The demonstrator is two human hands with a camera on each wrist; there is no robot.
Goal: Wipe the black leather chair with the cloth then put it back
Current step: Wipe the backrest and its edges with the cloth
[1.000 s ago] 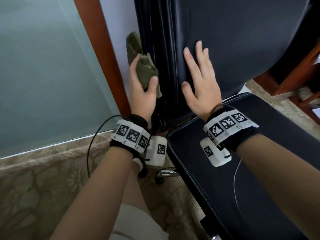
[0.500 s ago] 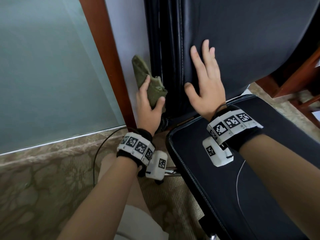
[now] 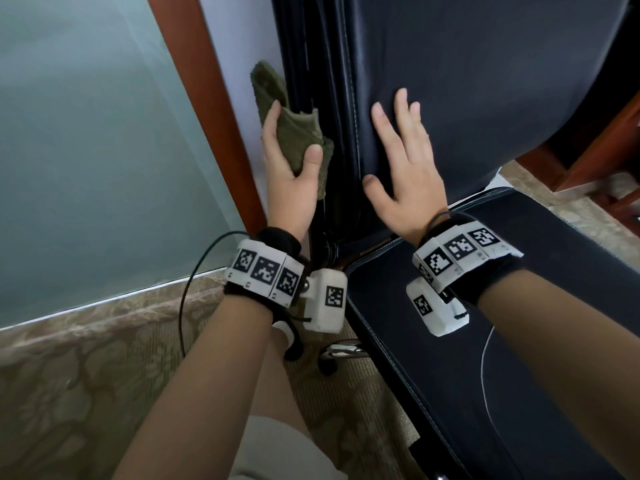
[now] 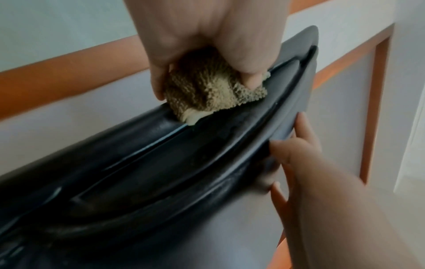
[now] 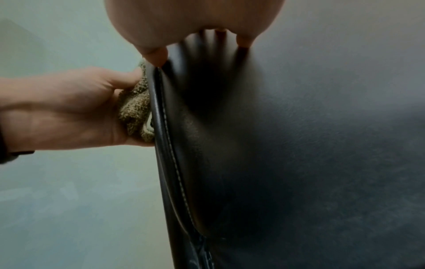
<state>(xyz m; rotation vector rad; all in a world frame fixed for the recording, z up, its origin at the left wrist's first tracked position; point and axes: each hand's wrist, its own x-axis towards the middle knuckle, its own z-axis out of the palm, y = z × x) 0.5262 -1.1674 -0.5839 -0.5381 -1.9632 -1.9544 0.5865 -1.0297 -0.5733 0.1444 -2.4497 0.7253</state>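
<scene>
Head view, left hand (image 3: 289,174) with fingers and thumb curled round the green cloth (image 3: 294,131), pressing it against the side edge of the black leather chair (image 3: 485,81) backrest, right hand (image 3: 403,171) flat on the backrest front, fingers straight and spread, holding nothing.

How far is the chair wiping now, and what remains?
Done: cannot tell. In hand: the left hand grips the cloth against the backrest's side edge while the right hand lies flat on its front. Left: finishing, then putting the cloth back.
</scene>
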